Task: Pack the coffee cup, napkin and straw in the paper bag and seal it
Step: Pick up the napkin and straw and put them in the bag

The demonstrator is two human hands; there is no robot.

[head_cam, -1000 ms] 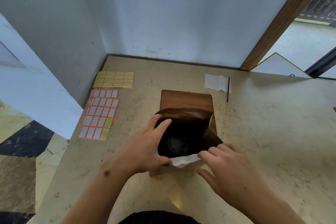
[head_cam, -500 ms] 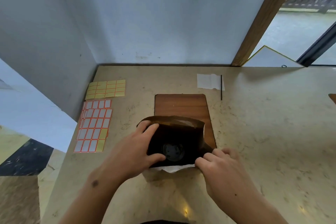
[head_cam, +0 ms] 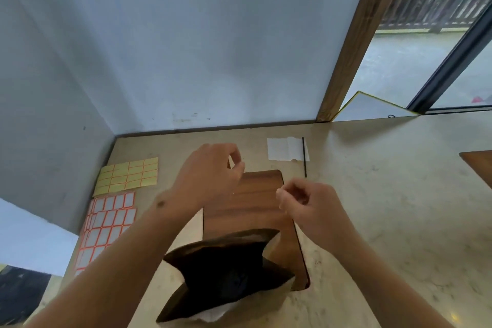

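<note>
The brown paper bag (head_cam: 213, 255) stands at the near end of a wooden board (head_cam: 247, 205), its mouth open towards me and dark inside. I cannot make out the coffee cup in it. A white napkin edge (head_cam: 213, 314) pokes out under the bag's near lip. Another white napkin (head_cam: 279, 149) lies flat at the back of the table, and a thin black straw (head_cam: 304, 157) rests along its right side. My left hand (head_cam: 210, 176) hovers over the board's far left corner with bent fingers, holding nothing. My right hand (head_cam: 306, 202) hovers by the board's right edge, fingers curled in, empty.
A yellow sticker sheet (head_cam: 127, 176) and a white sticker sheet with red borders (head_cam: 106, 224) lie at the left by the grey wall. The marble table (head_cam: 386, 208) meets walls at the back and left. Another wooden board's corner (head_cam: 479, 165) shows at the right edge.
Both hands have let go of the bag's mouth and risen away from me, over the board. The bag now stands untouched and open. My view tilted up.
</note>
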